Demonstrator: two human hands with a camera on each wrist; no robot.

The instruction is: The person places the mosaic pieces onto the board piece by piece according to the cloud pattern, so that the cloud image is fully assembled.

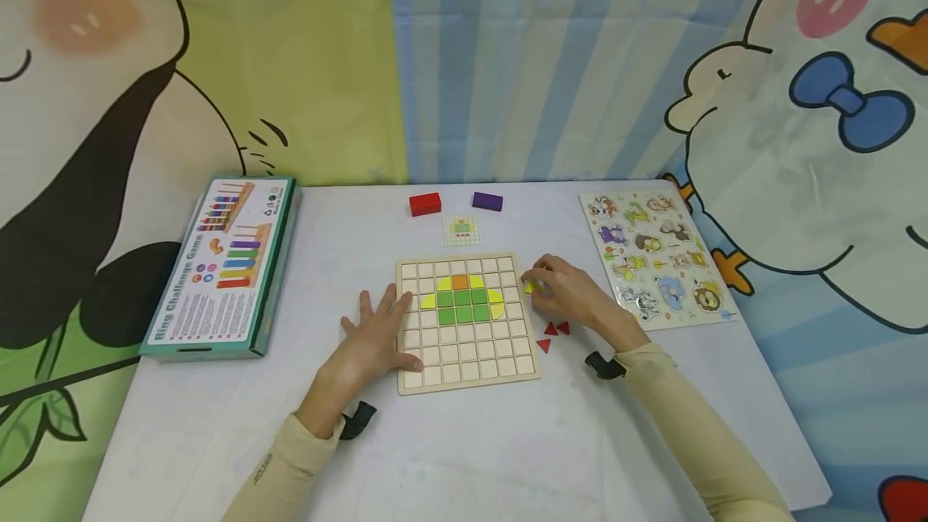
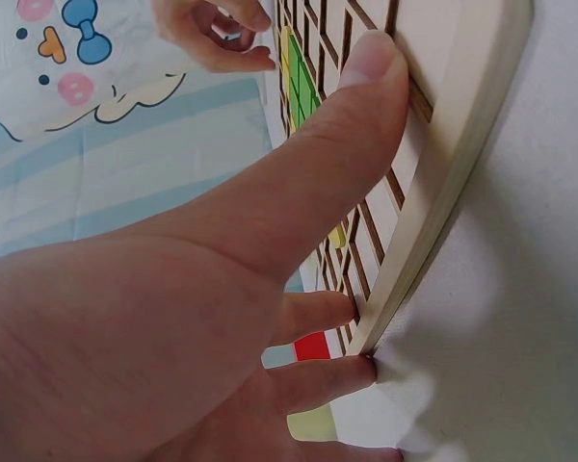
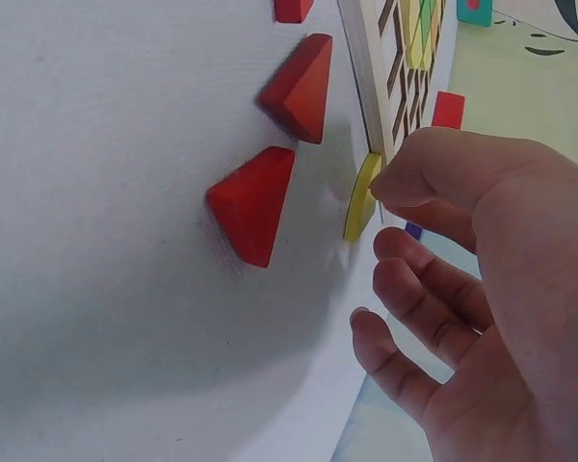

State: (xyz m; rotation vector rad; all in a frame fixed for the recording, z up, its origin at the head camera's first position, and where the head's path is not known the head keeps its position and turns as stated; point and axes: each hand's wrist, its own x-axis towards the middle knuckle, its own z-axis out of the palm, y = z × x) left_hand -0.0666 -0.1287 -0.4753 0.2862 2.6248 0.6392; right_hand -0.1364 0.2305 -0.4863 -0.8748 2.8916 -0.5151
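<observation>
A wooden grid board (image 1: 468,361) lies in the middle of the white table, with green, yellow and orange tiles (image 1: 462,297) set in its upper rows. My left hand (image 1: 373,337) lies flat on the board's left edge, its thumb (image 2: 356,96) pressing the grid (image 2: 462,144). My right hand (image 1: 569,292) is just off the board's right edge and pinches a small yellow piece (image 1: 532,287). In the right wrist view that yellow piece (image 3: 362,197) stands on its edge against the board's side (image 3: 371,67), under my fingertip. Three red triangles (image 1: 553,333) lie beside that hand.
A pattern card (image 1: 461,229), a red block (image 1: 424,204) and a purple block (image 1: 487,200) lie behind the board. An animal peg puzzle (image 1: 656,256) sits at the right, a Ring Challenge Game box (image 1: 225,264) at the left. Cartoon cloth hangs behind.
</observation>
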